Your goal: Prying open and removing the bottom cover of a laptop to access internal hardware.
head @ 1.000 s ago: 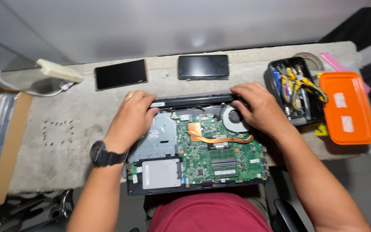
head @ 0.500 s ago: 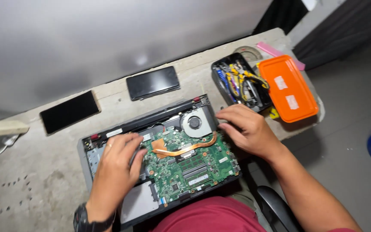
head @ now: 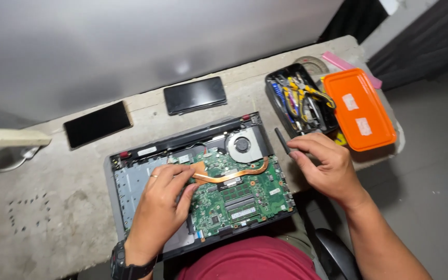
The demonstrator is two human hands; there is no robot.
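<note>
shirt: red shirt (head: 255, 262), bottom centre of frame, nearest the camera.
chair: dark chair (head: 335, 256) edge, bottom right of centre, under the right forearm.
watch: black watch (head: 130, 267) on the left wrist, bottom left of centre.
left hand: left hand (head: 163, 199), lower centre-left, lying on the laptop's innards; fingers bent and bunched, tips touching the left end of the copper pipe; ring on one finger. Cannot tell if it grips anything.
laptop: opened laptop (head: 130, 184), centre of frame, cover off, lying flat on the table, tilted with its right side higher in frame.
board: green board (head: 239, 199), centre, just right of the left hand.
pipe: copper pipe (head: 234, 176), curving from the left fingertips toward the fan.
fan: round black fan (head: 242, 145), upper right corner of the laptop.
right hand: right hand (head: 327, 168), centre right, just off the laptop's right edge; fingers closed around a thin black tool, pinched at its lower end.
tool: black tool (head: 282, 140), slim stick, slanting up-left out of the right fingers, between the fan and the toolbox.
table: grey concrete table (head: 53, 207), fills the middle band; small dark specks at lower left.
toolbox: black toolbox (head: 273, 85), upper right, full of yellow-handled tools.
lid: orange lid (head: 359, 109), touching the toolbox's right side.
phones: two dark slabs beyond the laptop, one (head: 195, 95) upper centre, one (head: 98, 124) upper left.
block: pale block (head: 14, 137), far left edge.
wall: grey wall (head: 130, 46), top of frame.
</note>
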